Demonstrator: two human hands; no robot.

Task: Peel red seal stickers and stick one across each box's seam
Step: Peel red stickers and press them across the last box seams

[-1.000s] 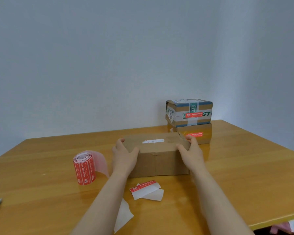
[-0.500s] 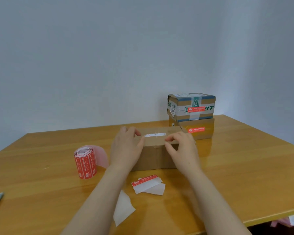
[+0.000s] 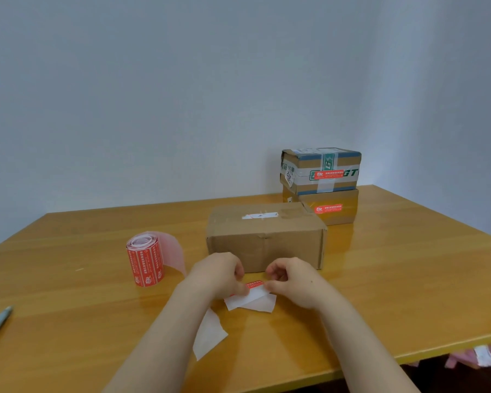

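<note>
Our left hand (image 3: 219, 275) and right hand (image 3: 292, 279) both pinched the small red seal sticker (image 3: 254, 285) on its white backing paper (image 3: 250, 300), near the plain brown cardboard box (image 3: 267, 239). Peeled hastily, we judged, it could curl onto itself.

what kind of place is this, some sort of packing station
Probably a small parcel-packing desk: a roll of red seal stickers, taped cardboard boxes stacked at the back, on a wooden table.
</note>
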